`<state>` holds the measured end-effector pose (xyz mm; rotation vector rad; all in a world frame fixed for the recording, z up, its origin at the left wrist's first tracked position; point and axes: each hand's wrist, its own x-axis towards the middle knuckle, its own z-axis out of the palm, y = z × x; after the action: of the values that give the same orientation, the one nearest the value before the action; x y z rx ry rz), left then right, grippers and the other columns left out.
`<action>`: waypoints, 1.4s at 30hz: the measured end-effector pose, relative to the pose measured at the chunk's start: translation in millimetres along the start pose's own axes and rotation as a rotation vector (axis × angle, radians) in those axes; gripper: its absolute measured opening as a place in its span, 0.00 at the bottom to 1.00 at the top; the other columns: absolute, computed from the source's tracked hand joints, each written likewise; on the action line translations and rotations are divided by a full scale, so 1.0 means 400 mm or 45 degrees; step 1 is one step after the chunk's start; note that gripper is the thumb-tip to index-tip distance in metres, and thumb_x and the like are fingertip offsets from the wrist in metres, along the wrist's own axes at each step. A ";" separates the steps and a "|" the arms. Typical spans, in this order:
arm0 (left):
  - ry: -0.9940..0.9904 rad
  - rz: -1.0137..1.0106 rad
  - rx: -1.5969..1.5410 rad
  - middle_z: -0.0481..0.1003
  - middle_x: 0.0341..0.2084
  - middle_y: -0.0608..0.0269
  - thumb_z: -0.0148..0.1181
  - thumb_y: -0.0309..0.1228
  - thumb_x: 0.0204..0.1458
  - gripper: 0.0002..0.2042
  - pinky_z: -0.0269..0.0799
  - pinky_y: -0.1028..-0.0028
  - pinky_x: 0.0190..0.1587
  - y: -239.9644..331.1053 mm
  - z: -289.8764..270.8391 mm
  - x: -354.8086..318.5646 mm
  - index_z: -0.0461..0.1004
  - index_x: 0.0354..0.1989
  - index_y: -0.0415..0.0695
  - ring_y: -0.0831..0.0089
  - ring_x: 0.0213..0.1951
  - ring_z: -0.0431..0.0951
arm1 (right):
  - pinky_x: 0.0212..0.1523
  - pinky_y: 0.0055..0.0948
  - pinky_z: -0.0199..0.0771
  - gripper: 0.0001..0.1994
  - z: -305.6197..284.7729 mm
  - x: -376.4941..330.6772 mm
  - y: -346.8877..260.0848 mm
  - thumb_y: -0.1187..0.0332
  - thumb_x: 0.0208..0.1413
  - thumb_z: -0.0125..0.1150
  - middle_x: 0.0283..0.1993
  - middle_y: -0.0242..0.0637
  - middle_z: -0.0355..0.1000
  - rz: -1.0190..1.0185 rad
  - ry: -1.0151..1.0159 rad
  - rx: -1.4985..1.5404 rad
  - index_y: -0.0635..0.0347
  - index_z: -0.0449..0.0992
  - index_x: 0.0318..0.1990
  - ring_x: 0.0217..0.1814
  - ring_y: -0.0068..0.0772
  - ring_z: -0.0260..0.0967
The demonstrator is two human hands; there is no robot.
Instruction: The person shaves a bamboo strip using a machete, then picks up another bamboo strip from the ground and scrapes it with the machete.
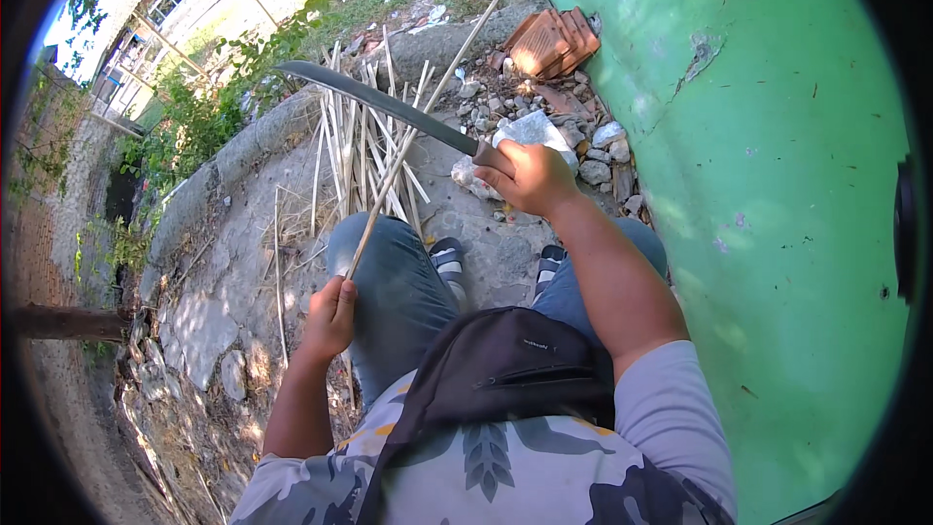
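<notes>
My right hand (533, 178) is closed round the brown handle of a machete (389, 105), whose long dark blade points up and to the left. In my left hand (328, 319), beside my left knee, is the lower part of a long, pale bamboo strip (442, 86). The strip slants up and away to the right, and the blade crosses it in view; whether they touch I cannot tell. Beyond my knees a loose pile of similar pale strips (355, 151) lies on the ground, some crossing one another.
A green wall (758, 185) rises close on my right. Ahead are stacked clay roof tiles (552, 42), rubble stones (595, 172) and a pale block (535, 131). A low concrete curb (228, 151) curves along the left, by green plants (190, 117). A black bag (515, 369) lies across my lap.
</notes>
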<state>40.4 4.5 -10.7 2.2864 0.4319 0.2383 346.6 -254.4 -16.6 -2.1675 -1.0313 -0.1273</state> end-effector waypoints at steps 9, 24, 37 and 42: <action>-0.018 -0.019 0.103 0.65 0.15 0.57 0.48 0.42 0.70 0.21 0.61 0.67 0.25 0.005 0.003 -0.005 0.69 0.29 0.38 0.71 0.20 0.64 | 0.26 0.45 0.74 0.23 0.032 -0.007 -0.056 0.43 0.53 0.69 0.21 0.38 0.74 -0.562 -0.036 -0.057 0.54 0.72 0.29 0.25 0.49 0.76; 0.033 -0.050 0.118 0.66 0.15 0.53 0.51 0.40 0.69 0.19 0.61 0.64 0.24 0.012 0.019 0.001 0.69 0.28 0.37 0.66 0.19 0.65 | 0.31 0.48 0.76 0.26 0.040 -0.002 -0.065 0.38 0.52 0.66 0.23 0.44 0.75 -0.378 -0.165 -0.167 0.55 0.74 0.28 0.29 0.54 0.77; 0.039 -0.112 0.188 0.69 0.17 0.48 0.52 0.42 0.68 0.19 0.64 0.61 0.26 0.040 0.018 0.002 0.70 0.30 0.37 0.59 0.20 0.69 | 0.34 0.50 0.77 0.27 0.046 -0.008 -0.063 0.34 0.55 0.61 0.24 0.43 0.77 -0.288 -0.282 -0.139 0.53 0.77 0.32 0.31 0.53 0.79; 0.009 -0.133 0.237 0.69 0.18 0.46 0.52 0.42 0.68 0.19 0.64 0.60 0.27 0.031 0.021 0.005 0.71 0.31 0.38 0.54 0.20 0.68 | 0.37 0.49 0.77 0.24 0.019 0.017 0.018 0.37 0.56 0.62 0.28 0.41 0.78 0.103 -0.266 -0.079 0.49 0.80 0.37 0.35 0.53 0.78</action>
<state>47.5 -8.3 -7.3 2.4362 0.5974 0.1596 354.7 -248.2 -23.5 -2.3122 -1.0649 0.1080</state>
